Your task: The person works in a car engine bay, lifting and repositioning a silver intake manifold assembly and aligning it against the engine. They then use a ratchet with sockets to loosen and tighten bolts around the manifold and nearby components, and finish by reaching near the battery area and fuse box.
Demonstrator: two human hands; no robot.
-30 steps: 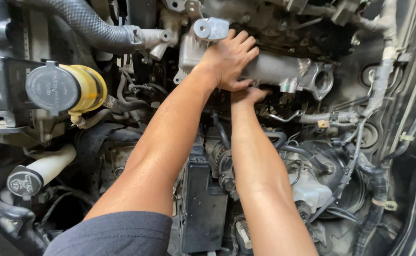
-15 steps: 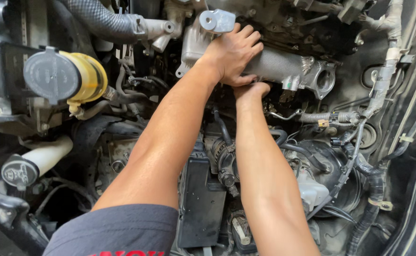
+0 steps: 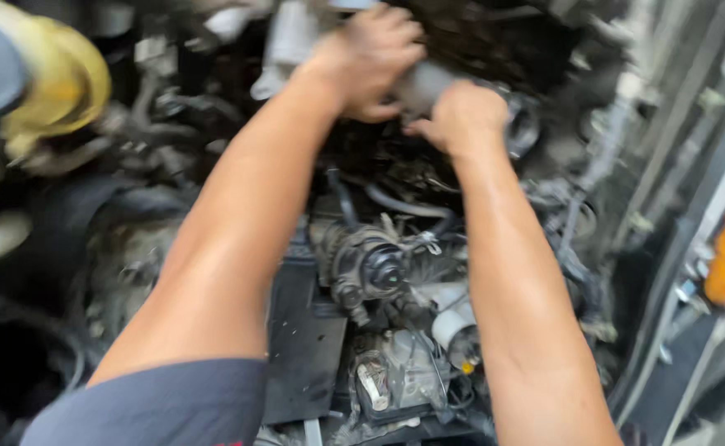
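Both hands on a grey metal engine part at the top of the engine bay.

The left hand (image 3: 372, 58) curls over the blurred metal part (image 3: 428, 83); the right hand (image 3: 463, 120) presses its underside, fingers folded, just beside the left, with a yellow-capped reservoir (image 3: 52, 83) well apart.

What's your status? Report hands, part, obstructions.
Left hand closed on grey metal engine part. Right hand beside it, grip unclear from blur. Hoses and wiring crowd below.
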